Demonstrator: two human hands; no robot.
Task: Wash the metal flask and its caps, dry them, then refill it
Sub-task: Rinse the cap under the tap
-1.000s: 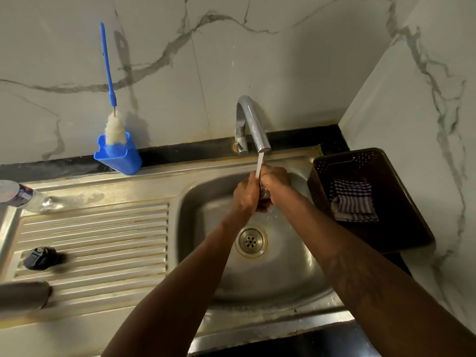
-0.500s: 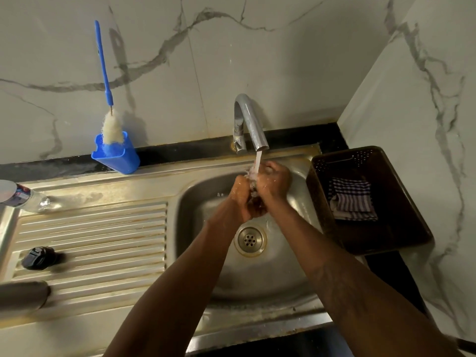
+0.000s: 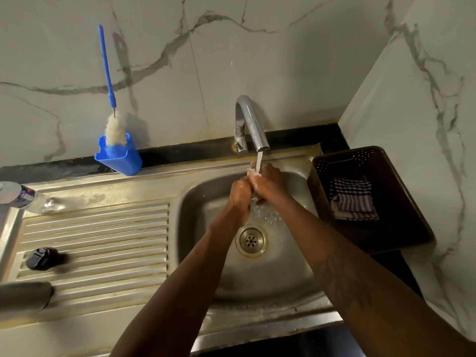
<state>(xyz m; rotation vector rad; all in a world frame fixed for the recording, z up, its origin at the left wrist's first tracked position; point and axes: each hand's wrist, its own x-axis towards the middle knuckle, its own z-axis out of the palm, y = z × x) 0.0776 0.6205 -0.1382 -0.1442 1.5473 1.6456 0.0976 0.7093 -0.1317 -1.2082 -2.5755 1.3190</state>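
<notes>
Head view. Both hands have risen from mid-basin to just under the tap [image 3: 251, 122] mouth. The stream now lands on the knuckles and sheets off below them toward the drain [image 3: 251, 240].

Left hand [image 3: 240, 193] and right hand [image 3: 268, 180] are clenched against each other, fingers curled. What sits between them is hidden, so I cannot tell whether it is a cap or the hands alone being rinsed.

Flask [image 3: 24, 296] lies on its side on the drainboard [image 3: 103, 228] at the near left edge, well apart from the sink [image 3: 195, 202], unmoved. Black cap [image 3: 42, 258] rests on the ribs just beyond it, also unmoved. Brush [image 3: 113, 127] stands in its holder [image 3: 123, 158]. Cloth [image 3: 353, 199] lies in the basket [image 3: 401, 228].

Judgement: rinsing stage, early. The flask body is not yet under water; drying and refill are still ahead.
</notes>
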